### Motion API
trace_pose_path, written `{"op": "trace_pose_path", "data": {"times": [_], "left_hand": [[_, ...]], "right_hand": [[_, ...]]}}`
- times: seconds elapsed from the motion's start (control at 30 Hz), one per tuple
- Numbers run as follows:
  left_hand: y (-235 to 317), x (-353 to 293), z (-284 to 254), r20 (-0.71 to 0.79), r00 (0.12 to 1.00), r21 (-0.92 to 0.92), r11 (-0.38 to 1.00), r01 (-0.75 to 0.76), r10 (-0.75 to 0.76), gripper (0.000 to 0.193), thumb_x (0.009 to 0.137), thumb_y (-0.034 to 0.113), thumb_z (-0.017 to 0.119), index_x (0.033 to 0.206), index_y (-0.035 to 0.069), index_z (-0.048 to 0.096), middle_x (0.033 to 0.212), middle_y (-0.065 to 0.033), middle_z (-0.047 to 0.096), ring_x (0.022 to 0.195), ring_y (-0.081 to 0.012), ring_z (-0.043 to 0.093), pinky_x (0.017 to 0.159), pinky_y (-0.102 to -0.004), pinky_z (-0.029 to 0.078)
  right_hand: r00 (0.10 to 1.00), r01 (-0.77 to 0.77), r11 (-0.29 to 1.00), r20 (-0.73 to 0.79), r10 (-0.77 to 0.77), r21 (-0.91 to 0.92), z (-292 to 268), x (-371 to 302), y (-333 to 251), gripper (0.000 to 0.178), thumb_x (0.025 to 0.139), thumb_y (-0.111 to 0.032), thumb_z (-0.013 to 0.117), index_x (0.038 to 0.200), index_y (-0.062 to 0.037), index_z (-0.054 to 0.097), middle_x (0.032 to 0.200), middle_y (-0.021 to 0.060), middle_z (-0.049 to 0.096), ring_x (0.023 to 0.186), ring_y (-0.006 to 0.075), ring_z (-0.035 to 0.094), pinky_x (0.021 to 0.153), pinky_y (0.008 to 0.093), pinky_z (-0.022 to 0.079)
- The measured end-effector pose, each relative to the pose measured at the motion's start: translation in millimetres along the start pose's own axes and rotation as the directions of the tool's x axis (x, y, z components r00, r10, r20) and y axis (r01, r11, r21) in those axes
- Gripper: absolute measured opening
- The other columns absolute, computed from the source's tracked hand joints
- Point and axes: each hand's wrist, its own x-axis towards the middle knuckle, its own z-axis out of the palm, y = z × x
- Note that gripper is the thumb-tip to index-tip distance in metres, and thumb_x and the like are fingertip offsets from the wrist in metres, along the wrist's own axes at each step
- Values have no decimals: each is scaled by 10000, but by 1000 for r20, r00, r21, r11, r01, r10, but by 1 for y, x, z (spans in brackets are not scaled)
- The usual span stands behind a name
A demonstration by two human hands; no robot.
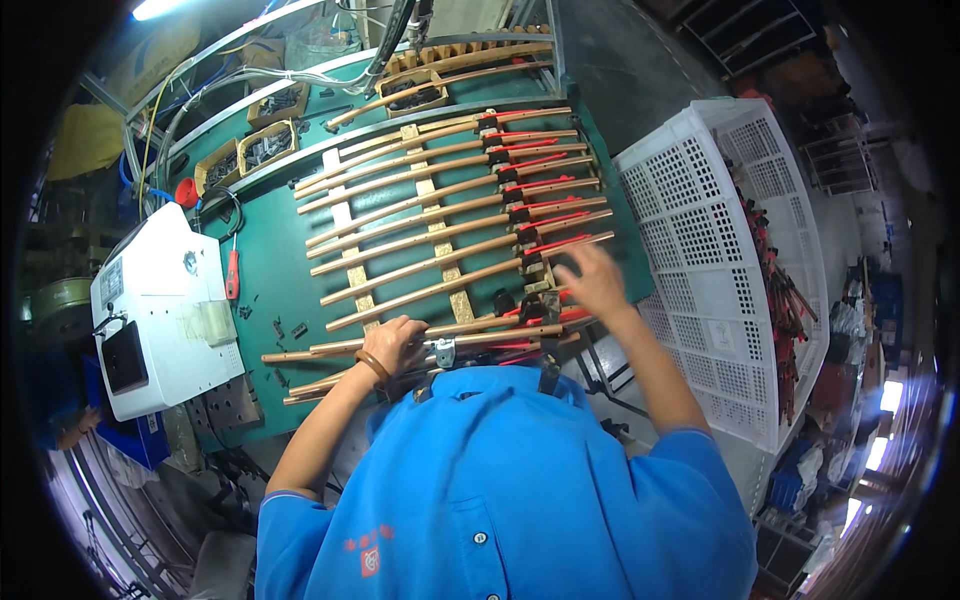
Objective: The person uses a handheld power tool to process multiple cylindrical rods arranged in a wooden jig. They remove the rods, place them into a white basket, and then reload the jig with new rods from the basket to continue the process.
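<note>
Several copper-coloured tubes [400, 270] lie in a row, one behind another, across a wooden rack on the bench. Near their right ends sit black fittings [515, 195] and thin red strips [550, 205]. At the near edge, my left hand [393, 345] is closed over a tube [330, 350], with a bracelet on that wrist. Other tubes [320, 388] lie close by it, partly hidden by my arm. My right hand [595, 282], slightly blurred, is beside the right ends of the nearest tubes. Its fingers look apart, and I see nothing held in them.
A white machine [165, 300] stands at the left, next to a red-handled screwdriver [233, 275]. Small bins [268, 148] of dark parts sit at the back left of the green bench [285, 265]. A large white perforated crate [690, 210] with red-tipped tubes is at the right.
</note>
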Motion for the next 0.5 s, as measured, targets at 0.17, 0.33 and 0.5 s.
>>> {"op": "trace_pose_path", "data": {"times": [0.17, 0.33, 0.5], "left_hand": [[20, 9, -1, -67, 989, 30, 991, -129, 131, 335, 720, 130, 697, 1046, 106, 622, 819, -84, 584, 772, -282, 624, 638, -403, 517], [37, 29, -8, -111, 953, 147, 953, -263, 280, 410, 687, 64, 654, 1094, 85, 612, 858, -76, 571, 724, -261, 613, 566, -366, 503], [37, 46, -4, -88, 975, 118, 974, -191, 202, 397, 693, 11, 633, 1086, 67, 636, 807, -101, 579, 712, -288, 617, 563, -398, 497]], "right_hand": [[984, 40, 965, 160, -83, 260, -7, -28, -23, 342, 822, -295, 669, 1088, -83, 642, 1134, 111, 622, 1104, 295, 551, 977, 420, 401], [906, -1, 921, 391, -164, 389, -25, -16, 0, 477, 815, -346, 682, 1196, -71, 601, 1088, 148, 648, 972, 319, 626, 895, 384, 474], [955, -171, 816, 297, -2, 553, -48, 1, 13, 480, 840, -348, 661, 1203, -40, 593, 1085, 126, 657, 924, 273, 650, 812, 369, 511]]}}
